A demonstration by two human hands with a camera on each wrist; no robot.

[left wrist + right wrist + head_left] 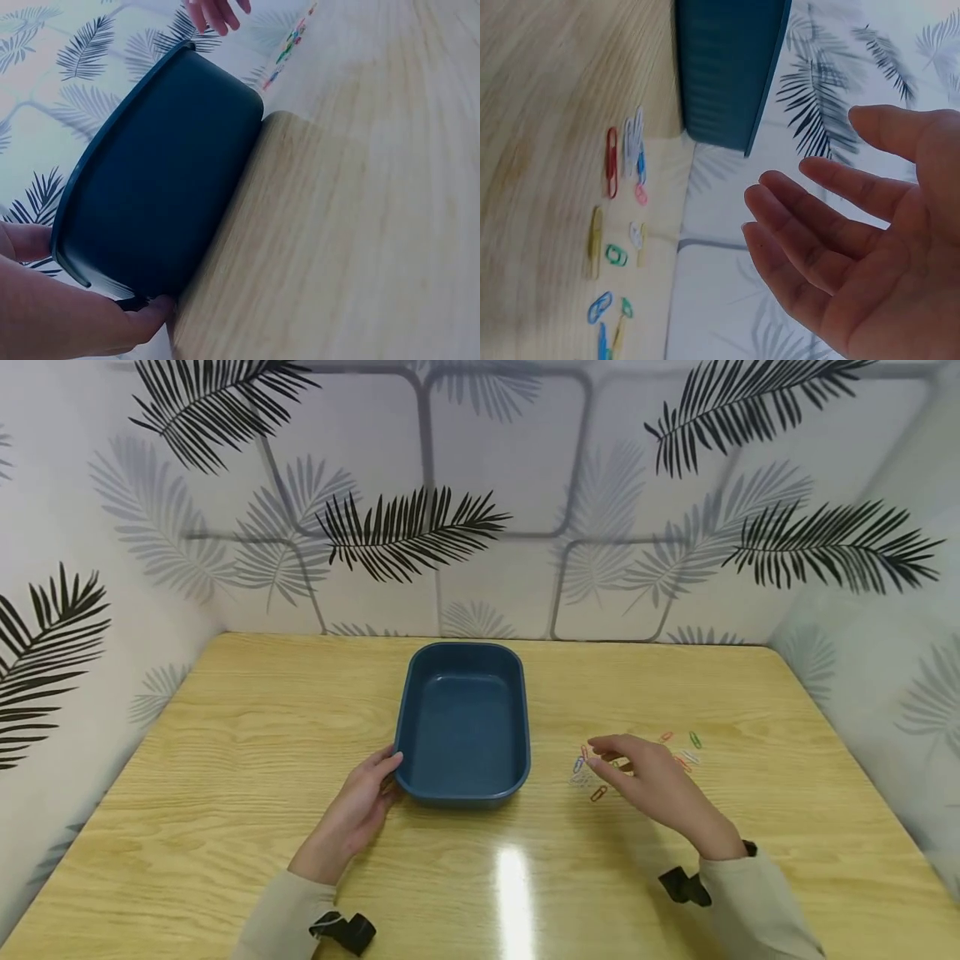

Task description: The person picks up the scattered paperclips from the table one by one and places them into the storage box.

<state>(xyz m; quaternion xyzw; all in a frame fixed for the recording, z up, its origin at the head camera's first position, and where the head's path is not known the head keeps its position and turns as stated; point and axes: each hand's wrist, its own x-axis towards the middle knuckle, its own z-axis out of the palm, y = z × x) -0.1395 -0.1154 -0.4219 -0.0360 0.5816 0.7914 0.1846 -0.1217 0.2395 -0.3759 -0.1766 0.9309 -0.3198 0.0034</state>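
Observation:
A dark blue rectangular plastic bin (467, 739) with rounded corners stands on the wooden table, nothing inside it. My left hand (358, 806) grips its near left corner, thumb at the rim and the other fingers lower on the outer wall, as the left wrist view shows of the bin (157, 172). To the right, my right hand (654, 781) hovers over scattered coloured paper clips. Its fingers are loosely bent with nothing between them in the right wrist view. A red paper clip (611, 163) lies below it, and the hand hides some clips from the head view.
A green paper clip (695, 740) lies beyond the right hand, with white and red ones close by. The light wooden table (262, 718) ends at a pale wall covering (495, 585) printed with dark leaves. Light glares off the tabletop in front of the bin.

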